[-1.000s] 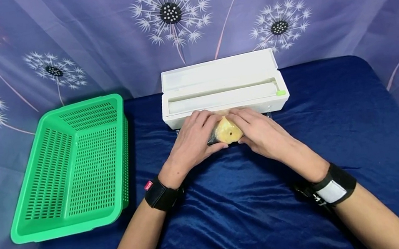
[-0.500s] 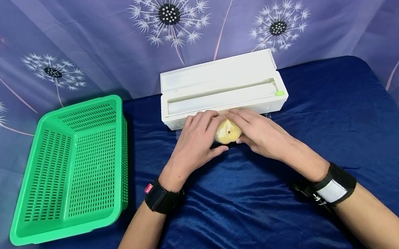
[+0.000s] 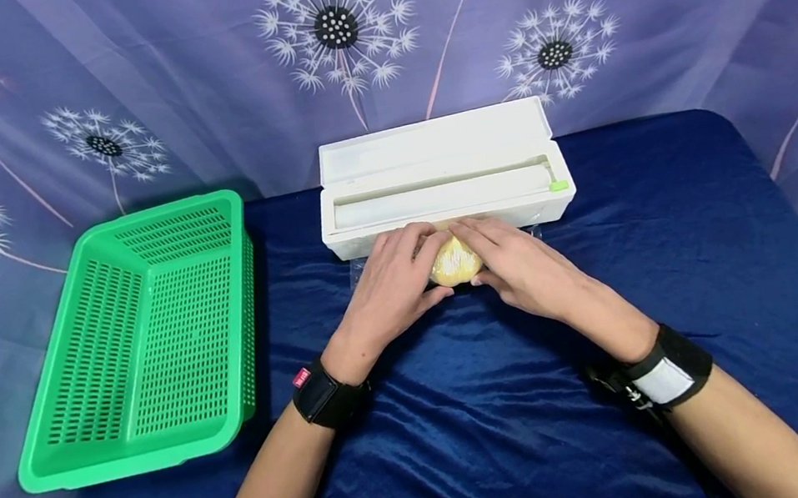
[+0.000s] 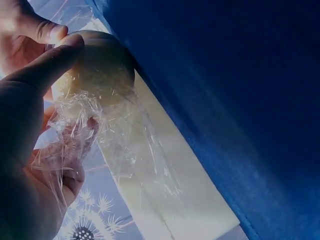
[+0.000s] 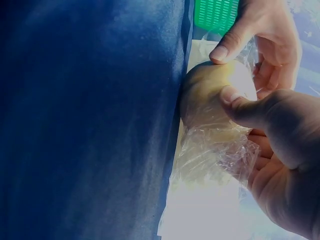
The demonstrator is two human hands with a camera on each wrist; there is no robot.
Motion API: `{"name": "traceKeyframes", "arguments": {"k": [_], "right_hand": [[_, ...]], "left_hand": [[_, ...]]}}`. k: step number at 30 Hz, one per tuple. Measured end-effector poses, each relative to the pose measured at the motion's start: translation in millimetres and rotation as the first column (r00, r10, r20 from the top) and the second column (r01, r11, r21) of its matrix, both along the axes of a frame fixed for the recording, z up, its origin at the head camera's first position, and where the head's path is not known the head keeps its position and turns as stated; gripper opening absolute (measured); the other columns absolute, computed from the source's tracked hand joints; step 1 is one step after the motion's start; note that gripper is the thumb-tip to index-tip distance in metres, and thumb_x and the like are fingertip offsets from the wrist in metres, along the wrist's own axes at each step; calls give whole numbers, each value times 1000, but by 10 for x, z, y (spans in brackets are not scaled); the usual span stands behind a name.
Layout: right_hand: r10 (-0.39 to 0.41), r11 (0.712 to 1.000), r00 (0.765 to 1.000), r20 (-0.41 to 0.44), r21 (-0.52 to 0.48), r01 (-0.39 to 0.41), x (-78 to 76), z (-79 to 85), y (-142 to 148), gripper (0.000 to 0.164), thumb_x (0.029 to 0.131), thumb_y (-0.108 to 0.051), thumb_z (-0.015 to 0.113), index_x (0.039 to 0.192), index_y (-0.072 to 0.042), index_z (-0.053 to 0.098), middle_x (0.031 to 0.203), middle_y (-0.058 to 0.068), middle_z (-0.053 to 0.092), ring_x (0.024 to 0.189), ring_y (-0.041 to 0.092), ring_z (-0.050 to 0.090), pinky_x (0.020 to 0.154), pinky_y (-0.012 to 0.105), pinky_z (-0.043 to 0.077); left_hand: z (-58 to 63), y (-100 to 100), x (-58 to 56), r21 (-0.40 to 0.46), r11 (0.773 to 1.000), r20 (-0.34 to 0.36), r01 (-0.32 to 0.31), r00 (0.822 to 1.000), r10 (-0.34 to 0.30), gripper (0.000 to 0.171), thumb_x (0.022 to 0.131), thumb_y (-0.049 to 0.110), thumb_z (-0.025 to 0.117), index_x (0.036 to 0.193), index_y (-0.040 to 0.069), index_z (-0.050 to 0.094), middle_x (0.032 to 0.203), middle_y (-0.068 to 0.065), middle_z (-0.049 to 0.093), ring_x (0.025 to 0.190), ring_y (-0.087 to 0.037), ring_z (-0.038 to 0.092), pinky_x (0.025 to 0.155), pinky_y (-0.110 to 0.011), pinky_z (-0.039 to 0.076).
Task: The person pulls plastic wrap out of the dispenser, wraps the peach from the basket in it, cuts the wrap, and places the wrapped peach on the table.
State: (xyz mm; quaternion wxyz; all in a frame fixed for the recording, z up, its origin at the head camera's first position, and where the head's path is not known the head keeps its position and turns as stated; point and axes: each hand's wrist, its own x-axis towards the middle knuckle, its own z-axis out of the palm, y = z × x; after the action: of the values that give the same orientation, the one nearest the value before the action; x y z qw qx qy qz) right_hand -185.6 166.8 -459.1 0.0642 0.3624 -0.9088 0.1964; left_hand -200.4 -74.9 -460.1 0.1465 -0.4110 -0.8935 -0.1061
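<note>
Both hands hold a round yellow fruit (image 3: 455, 262) wrapped in clear cling film, just in front of a long white box. My left hand (image 3: 396, 283) curls over its left side, and in the left wrist view the thumb presses on the fruit (image 4: 102, 65). On the opposite side my right hand (image 3: 522, 266) grips it, with the thumb on its surface in the right wrist view. Loose, crumpled film (image 5: 215, 150) trails from the fruit beside the right palm, and more film (image 4: 125, 135) hangs near the left palm. Fingers hide the fruit's far side.
The white box (image 3: 353, 246) stands open at the back, lid raised, with a roll (image 3: 445, 196) inside and a green slider (image 3: 559, 186) at its right end. A green perforated basket (image 3: 245, 303) is on the left. Dark blue cloth (image 3: 482, 423) covers the table.
The fruit has turned between the hands; the dark spot on it no longer shows, and shiny film faces up. My left thumb came away from the fruit, then moved back toward it.
</note>
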Motion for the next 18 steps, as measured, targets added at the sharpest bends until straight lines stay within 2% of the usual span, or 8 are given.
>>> {"name": "traceKeyframes", "arguments": {"k": [8, 18], "right_hand": [[11, 1000, 1000, 8, -19, -11, -6, 2, -5, 78, 91, -2, 83, 156, 10, 42, 155, 29, 49, 144, 43, 48, 116, 54, 42], [-2, 999, 1000, 5, -36, 2, 7, 19, -11, 78, 90, -5, 84, 155, 9, 43, 152, 26, 49, 137, 41, 53, 107, 52, 50]], "left_hand": [[15, -24, 3, 1, 1000, -8, 13, 1000, -13, 83, 84, 44, 91, 150, 10, 55, 140, -13, 58, 129, -28, 58, 102, -44, 46], [33, -18, 23, -20, 1000, -24, 14, 1000, -14, 81, 87, 45, 89, 151, 10, 55, 141, -13, 59, 129, -28, 58, 100, -44, 47]]}}
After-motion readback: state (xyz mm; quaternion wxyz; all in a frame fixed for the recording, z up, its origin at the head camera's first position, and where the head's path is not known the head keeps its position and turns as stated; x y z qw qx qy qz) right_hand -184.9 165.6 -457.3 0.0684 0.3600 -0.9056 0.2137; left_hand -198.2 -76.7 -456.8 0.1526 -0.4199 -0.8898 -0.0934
